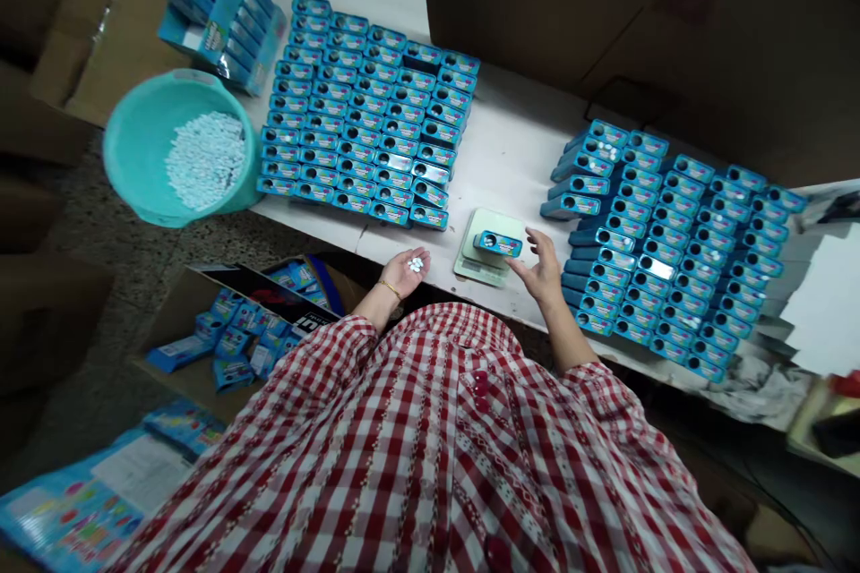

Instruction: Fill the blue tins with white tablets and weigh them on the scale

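My left hand point(405, 271) is palm up and cupped at the table's near edge, with a few small white tablets point(416, 264) lying in it. A small blue tin point(497, 243) rests on a pale green weighing scale point(485, 249). My right hand point(543, 266) hovers just right of the scale, fingers spread, holding nothing and close to the tin. A gold bangle circles my left wrist.
Rows of blue tins point(366, 121) cover the table point(514, 139) at left, and more blue tins point(672, 237) at right. A teal basin point(138, 152) holds white tablets. A cardboard box point(202, 286) with blue packs sits on the floor. Brown cartons stand behind.
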A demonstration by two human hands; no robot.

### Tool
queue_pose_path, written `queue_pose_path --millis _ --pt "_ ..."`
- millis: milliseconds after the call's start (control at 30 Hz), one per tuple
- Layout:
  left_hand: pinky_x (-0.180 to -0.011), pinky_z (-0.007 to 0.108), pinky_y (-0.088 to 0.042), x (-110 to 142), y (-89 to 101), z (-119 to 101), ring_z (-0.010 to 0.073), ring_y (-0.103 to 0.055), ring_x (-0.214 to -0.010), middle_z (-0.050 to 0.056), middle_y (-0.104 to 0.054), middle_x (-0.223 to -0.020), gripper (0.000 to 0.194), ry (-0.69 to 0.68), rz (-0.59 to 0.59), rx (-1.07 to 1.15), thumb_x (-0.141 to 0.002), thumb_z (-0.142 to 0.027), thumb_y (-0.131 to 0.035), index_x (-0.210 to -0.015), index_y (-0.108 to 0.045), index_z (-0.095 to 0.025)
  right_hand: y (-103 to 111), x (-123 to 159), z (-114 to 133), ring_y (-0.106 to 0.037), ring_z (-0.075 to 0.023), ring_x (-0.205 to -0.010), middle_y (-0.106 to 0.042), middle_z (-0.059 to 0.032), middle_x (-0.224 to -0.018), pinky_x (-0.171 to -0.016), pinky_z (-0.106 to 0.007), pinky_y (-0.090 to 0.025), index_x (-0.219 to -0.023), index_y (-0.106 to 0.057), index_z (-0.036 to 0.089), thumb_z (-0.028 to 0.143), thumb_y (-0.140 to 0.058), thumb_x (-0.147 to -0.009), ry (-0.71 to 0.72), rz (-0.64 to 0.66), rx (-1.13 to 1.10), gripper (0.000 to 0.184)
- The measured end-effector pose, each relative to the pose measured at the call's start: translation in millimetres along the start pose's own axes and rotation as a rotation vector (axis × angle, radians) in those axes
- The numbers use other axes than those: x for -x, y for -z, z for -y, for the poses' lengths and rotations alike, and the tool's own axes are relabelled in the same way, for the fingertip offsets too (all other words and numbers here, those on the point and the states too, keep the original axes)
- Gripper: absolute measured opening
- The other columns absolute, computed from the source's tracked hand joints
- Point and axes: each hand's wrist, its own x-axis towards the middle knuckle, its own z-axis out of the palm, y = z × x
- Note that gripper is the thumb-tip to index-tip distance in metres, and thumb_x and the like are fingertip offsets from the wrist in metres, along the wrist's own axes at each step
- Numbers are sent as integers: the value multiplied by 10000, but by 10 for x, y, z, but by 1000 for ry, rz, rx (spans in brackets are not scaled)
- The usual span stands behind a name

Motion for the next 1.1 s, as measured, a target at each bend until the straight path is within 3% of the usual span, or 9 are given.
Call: queue_pose_path --millis 233,367,467,567,733,833,933,1000,1100 --pt "-625 255 -527 -16 71 -50 155 -621 -689 107 -632 -706 204 -15 -1 22 -812 -134 -446 -916 -606 -62 -81 -58 -44 -485 -245 -1076 -477 -104 -1225 -851 -416 -455 -1286 -368 238 458 -621 -719 79 48 97 659" --pt "-622 252 -527 -31 113 -61 153 -622 -680 108 -633 -710 176 -22 -5 31 -808 -128 -451 -873 -602 -64 -48 -66 -6 -500 -242 -1023 -540 -105 -1114 -845 -402 -446 -1200 -462 206 413 -554 -779 119 111 186 478" --pt "-631 249 -527 -8 154 -72 150 -623 -676 104 -633 -705 161 -24 -4 47 -807 -118 -450 -839 -598 -65 -86 -88 154 -527 -222 -903 -574 -92 -969 -817 -375 -451 -1118 -519 178 354 -518 -807 161 169 240 357" --pt "-629 245 -526 34 196 -95 145 -623 -664 97 -633 -692 161 -17 -14 48 -810 -111 -442 -817 -597 -70 -333 -148 418 -537 -214 -886 -572 -93 -961 -787 -341 -465 -1130 -506 164 320 -509 -807 193 237 249 359" --pt "-613 244 -524 33 126 -157 150 -622 -667 103 -633 -687 162 -4 -19 20 -815 -111 -442 -822 -598 -68 -1068 -268 865 -547 -232 -964 -559 -121 -1093 -734 -336 -494 -1170 -485 164 264 -468 -820 110 331 308 364" --pt "-626 252 -529 -21 9 -199 155 -624 -688 101 -632 -693 153 -13 17 10 -817 -104 -443 -830 -593 -76 -1254 -275 958 -534 -219 -1021 -525 -126 -1171 -763 -330 -501 -1237 -432 165 245 -435 -839 91 311 256 406" --pt "-632 257 -538 -78 -61 -221 155 -624 -686 92 -626 -687 144 -35 33 17 -821 -98 -441 -821 -584 -84 -993 -276 772 -519 -194 -1055 -506 -100 -1210 -830 -321 -486 -1249 -435 200 256 -415 -855 164 241 223 399" --pt "-626 254 -542 -103 -60 -214 152 -625 -682 91 -624 -692 141 -48 15 21 -819 -89 -439 -819 -580 -87 -598 -307 502 -505 -205 -1063 -522 -96 -1182 -860 -345 -467 -1184 -506 208 258 -403 -859 138 100 319 345" --pt "-613 243 -545 -91 -29 -159 149 -629 -687 101 -632 -726 144 -31 0 -5 -806 -74 -448 -832 -589 -88 80 -424 9 -475 -241 -1051 -530 -119 -1136 -869 -398 -429 -1103 -578 189 245 -403 -853 -53 -167 605 311"
